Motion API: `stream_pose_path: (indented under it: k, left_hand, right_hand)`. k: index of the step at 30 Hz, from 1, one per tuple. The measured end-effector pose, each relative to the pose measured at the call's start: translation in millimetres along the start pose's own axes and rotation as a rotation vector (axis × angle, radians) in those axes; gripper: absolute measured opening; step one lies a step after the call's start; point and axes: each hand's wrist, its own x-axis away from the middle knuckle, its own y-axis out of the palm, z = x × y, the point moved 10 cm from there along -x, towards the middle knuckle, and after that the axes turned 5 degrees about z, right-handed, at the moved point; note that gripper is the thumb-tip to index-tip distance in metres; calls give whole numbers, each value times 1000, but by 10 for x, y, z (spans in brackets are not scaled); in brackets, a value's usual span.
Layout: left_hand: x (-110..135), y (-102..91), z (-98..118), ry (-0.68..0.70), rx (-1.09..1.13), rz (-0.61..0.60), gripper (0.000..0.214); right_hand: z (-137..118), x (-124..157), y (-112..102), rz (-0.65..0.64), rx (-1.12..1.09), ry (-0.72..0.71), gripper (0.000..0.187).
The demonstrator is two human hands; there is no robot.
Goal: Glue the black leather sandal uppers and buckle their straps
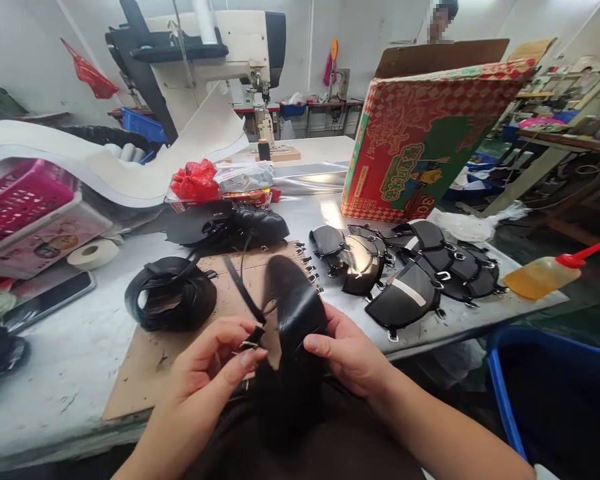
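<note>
My right hand [353, 350] grips a glossy black leather piece [300, 307], curved and rounded at its top, with the thumb on its near face. Between the thumb and fingers of my left hand [207, 367] is a small black strap with a metal buckle [253, 337], close to the leather piece's left edge. A narrow black strip [243, 291] rises behind the fingers. On the cardboard sheet [145, 373] lies a coil of black strapping [173, 293]. Several small buckles [307, 267] line the sheet's right edge. The lower part of the held leather blends into dark clothing.
Several black leather pieces with buckles [405, 293] lie to the right, beside a bottle of amber liquid [543, 275]. A red printed carton [425, 140] stands behind them. At left are a phone [55, 303] and tape roll [93, 253]; a sewing machine [220, 60] is behind.
</note>
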Motion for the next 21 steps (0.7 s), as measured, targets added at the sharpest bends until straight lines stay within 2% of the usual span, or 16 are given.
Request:
stream_pose_path:
  k: [2, 4, 7, 12, 15, 19, 21]
  left_hand:
    - [104, -51, 87, 86, -64, 9, 4]
    - [192, -24, 103, 148, -142, -29, 4]
    - [255, 7, 25, 155, -228, -56, 5]
    - [287, 24, -154, -10, -123, -86, 7]
    - [323, -26, -227, -90, -52, -61, 7]
    - [411, -172, -513, -344, 236, 35, 10]
    - [452, -204, -613, -422, 392, 52, 13]
  right_hand:
    - [-2, 18, 7, 51, 2, -47, 36]
    - [90, 18, -5, 88, 2, -35, 34]
    - [233, 6, 21, 86, 15, 0, 38]
    - [376, -16, 293, -94, 130, 92, 41]
    - [369, -36, 466, -187, 289, 58, 35]
    - [272, -91, 548, -159, 436, -78, 39]
    - [266, -111, 550, -138, 464, -103, 42]
